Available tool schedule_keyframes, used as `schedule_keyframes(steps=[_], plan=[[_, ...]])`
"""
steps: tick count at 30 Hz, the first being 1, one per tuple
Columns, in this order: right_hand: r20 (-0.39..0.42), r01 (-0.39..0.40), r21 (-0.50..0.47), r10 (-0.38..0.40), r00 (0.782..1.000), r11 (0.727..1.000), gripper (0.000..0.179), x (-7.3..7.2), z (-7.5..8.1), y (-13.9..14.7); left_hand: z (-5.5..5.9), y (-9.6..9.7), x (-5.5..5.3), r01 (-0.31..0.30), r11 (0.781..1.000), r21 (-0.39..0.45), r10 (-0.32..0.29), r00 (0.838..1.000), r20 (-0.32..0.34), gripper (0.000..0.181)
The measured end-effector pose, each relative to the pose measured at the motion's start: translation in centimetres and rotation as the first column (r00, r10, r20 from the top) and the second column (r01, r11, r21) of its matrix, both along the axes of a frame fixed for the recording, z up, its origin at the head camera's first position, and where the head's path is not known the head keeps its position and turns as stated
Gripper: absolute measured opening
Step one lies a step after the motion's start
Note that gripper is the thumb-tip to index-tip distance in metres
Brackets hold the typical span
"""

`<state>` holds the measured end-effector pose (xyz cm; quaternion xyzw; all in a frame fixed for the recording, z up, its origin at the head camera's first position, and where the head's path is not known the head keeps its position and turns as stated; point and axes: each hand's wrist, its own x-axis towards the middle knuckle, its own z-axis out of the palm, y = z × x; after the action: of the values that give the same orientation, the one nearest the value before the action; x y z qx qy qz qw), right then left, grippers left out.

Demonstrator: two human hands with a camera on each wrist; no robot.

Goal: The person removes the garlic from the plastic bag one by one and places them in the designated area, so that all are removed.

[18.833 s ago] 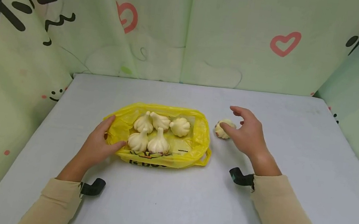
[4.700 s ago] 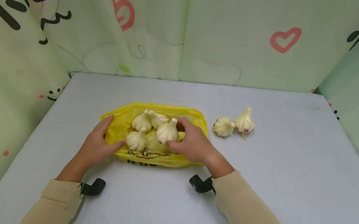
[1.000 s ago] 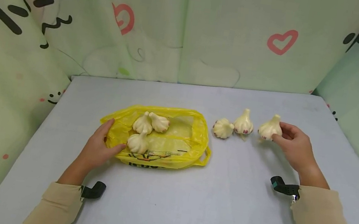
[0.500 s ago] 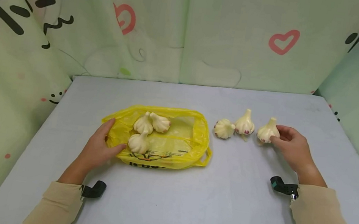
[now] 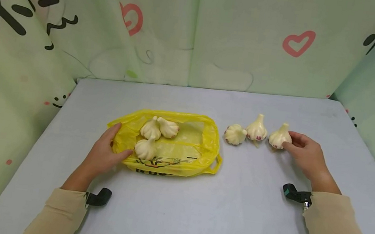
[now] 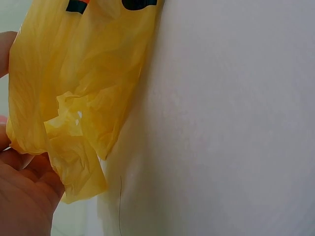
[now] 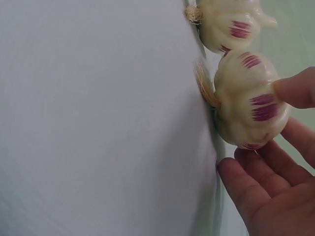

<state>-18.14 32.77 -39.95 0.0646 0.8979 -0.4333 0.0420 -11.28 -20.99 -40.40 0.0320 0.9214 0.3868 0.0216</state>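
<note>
A yellow plastic bag [image 5: 183, 148] lies with its mouth spread, with three garlic bulbs [image 5: 145, 149] inside at its left end. My left hand [image 5: 105, 151] grips the bag's left end, thumb near and fingers behind the plastic [image 6: 78, 64]. Right of the bag, one garlic bulb [image 5: 235, 134] lies tipped over beside an upright garlic bulb [image 5: 257, 128]. Rightmost in this row is another upright garlic bulb [image 5: 280, 137], which my right hand [image 5: 306, 155] holds between thumb and fingers. Purple streaks and root hairs show on this held bulb [image 7: 251, 105] in the right wrist view.
Everything stands on a table with a white cover [image 5: 188, 217]. Pale green printed curtain [image 5: 238, 36] closes off the back and both sides. One handle loop of the bag [image 5: 216, 165] sticks out at its right end.
Two bulbs have left the bag since the oldest frame and joined the one on its right. Within the last second, my right hand lowered its bulb to the table. The left hand kept its place.
</note>
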Motion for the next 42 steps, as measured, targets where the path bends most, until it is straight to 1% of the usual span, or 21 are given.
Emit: schedule_keyframes(steps=[9,18,21,27,35,42], plan=[[-0.018,0.016,0.039,-0.015,1.000,0.999,0.068,-0.23,-0.11,0.07,-0.02,-0.07,0.00,0.004,1.000,-0.010,-0.004,1.000,-0.007,0.090],[-0.035,0.008,0.069,-0.005,0.999,0.998,0.082,-0.25,-0.26,-0.10,-0.08,-0.16,0.07,-0.001,1.000,-0.005,0.001,1.000,-0.001,0.090],[-0.037,0.008,0.074,-0.005,0.999,0.997,0.081,-0.38,-0.32,-0.16,-0.08,-0.18,0.09,-0.002,1.000,-0.006,0.002,1.000,-0.002,0.090],[-0.034,-0.019,0.075,0.022,0.999,0.997,0.080,-0.70,-0.27,-0.37,-0.07,-0.17,0.12,-0.005,1.000,-0.004,0.005,1.000,-0.001,0.090],[-0.017,-0.042,0.079,0.043,0.999,0.996,0.080,-0.61,0.06,-0.51,-0.11,-0.16,0.09,-0.014,1.000,-0.001,0.014,1.000,0.001,0.090],[-0.049,-0.048,0.093,0.053,0.997,0.995,0.074,-0.52,0.02,-0.72,-0.11,-0.12,0.13,-0.014,1.000,0.002,0.014,1.000,0.002,0.091]])
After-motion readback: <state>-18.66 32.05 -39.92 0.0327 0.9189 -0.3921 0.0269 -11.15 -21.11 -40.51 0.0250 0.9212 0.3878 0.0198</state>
